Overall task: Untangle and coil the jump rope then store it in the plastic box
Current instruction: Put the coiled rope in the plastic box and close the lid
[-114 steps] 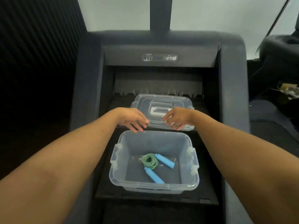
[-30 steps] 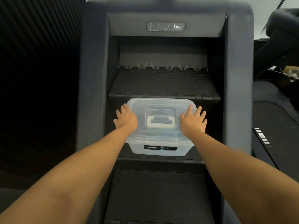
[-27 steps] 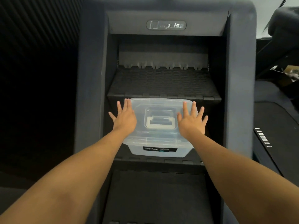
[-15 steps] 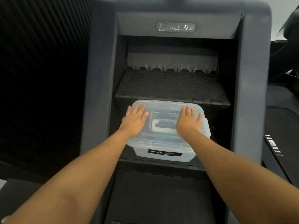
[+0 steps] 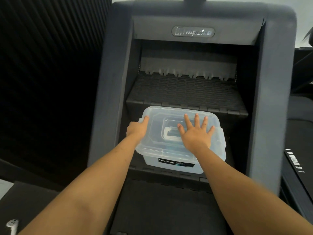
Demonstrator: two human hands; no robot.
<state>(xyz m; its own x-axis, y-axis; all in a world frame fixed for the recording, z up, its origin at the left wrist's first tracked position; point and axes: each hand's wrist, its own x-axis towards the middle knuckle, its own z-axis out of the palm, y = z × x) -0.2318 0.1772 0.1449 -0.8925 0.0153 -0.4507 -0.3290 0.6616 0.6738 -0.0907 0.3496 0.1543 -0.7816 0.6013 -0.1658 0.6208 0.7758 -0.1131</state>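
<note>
Left hand (image 5: pixel 137 128) shifted to grip plastic box (image 5: pixel 152 162) rim, fingers mostly hidden, right hand (image 5: pixel 196 134) splayed on lid (image 5: pixel 155 128)

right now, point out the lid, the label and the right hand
lid (image 5: pixel 155 133): head view, flat clear top, left of centre
label (image 5: pixel 176 162): head view, middle of the black strip
right hand (image 5: pixel 196 134): head view, back of the hand, flat on the lid

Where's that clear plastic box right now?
In the head view's centre, the plastic box sits lidded on the machine's lower step, left hand gripping its left edge, right hand flat on top.
</note>
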